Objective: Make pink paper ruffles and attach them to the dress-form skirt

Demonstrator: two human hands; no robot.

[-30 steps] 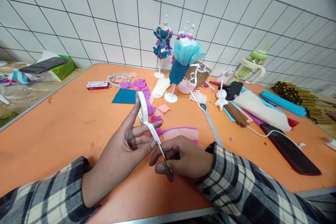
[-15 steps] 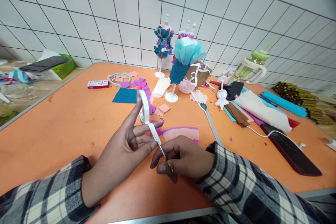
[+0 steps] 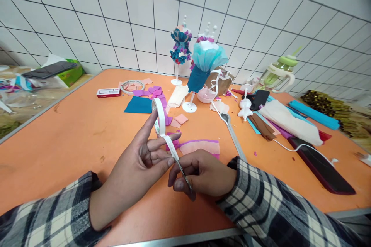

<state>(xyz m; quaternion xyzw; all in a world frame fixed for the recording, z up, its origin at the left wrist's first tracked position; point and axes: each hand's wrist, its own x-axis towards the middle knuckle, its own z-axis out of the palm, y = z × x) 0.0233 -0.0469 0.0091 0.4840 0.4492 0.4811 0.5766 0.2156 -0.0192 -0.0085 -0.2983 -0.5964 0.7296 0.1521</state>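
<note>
My left hand [image 3: 135, 170] holds up a roll of white tape [image 3: 160, 117], with the index finger at the ring. A pulled-out tape strip [image 3: 171, 147] runs down from the roll across the fingers, and its lower end lies by my left thumb. My right hand [image 3: 203, 173] is closed around a slim metal tool [image 3: 183, 171] that slants up to the strip's end. Its kind cannot be made out because the fingers cover part of it. Behind the hands lies a pink crepe paper piece [image 3: 199, 147] with a purple edge.
Two small dress forms stand at the back, one with a teal paper dress [image 3: 198, 79]. Paper scraps and a blue sheet [image 3: 138, 105] lie left of them. At right are a white figure [image 3: 245, 109], paper rolls, a dark phone [image 3: 321, 166] with a cable, and a green-lidded bottle [image 3: 275, 73].
My right hand's fingers and the metal tool have shifted very slightly. The tape roll and my left hand stay almost where they were.
</note>
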